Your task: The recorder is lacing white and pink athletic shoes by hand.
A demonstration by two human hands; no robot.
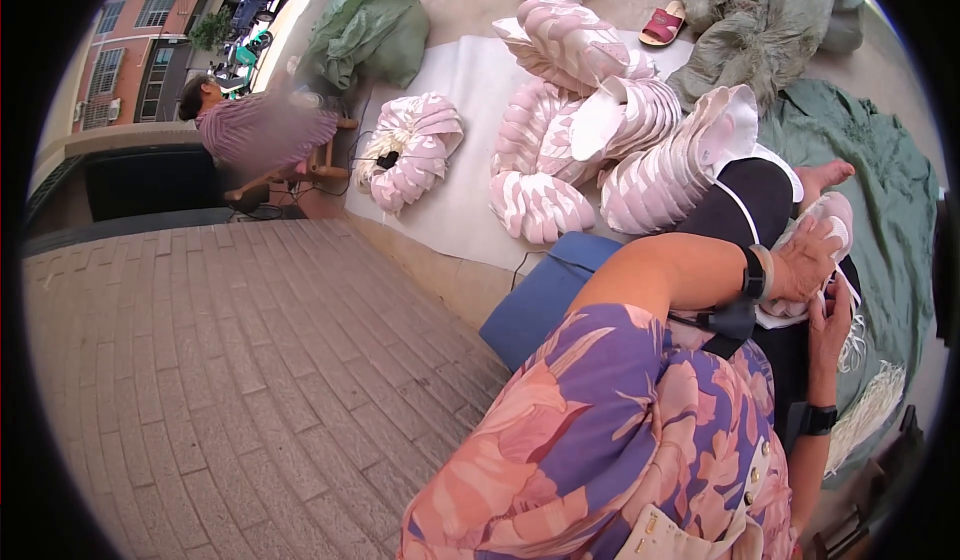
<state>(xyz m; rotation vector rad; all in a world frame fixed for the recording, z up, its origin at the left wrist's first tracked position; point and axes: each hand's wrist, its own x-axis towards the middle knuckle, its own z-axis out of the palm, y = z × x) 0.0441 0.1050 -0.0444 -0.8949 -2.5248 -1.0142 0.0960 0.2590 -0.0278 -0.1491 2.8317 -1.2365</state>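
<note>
Left hand (pixel 805 260) and right hand (pixel 830 325) both clasp a curved pink-white sole piece (pixel 835 215).

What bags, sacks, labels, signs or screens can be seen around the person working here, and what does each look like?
Green sack: top left of the white sheet, bulging, tied shut, plain green.
Grey-green sack: top right by the red sandals, crumpled and slumped, dull grey-green.
Labels, signs, screens: none that I can make out.
</note>
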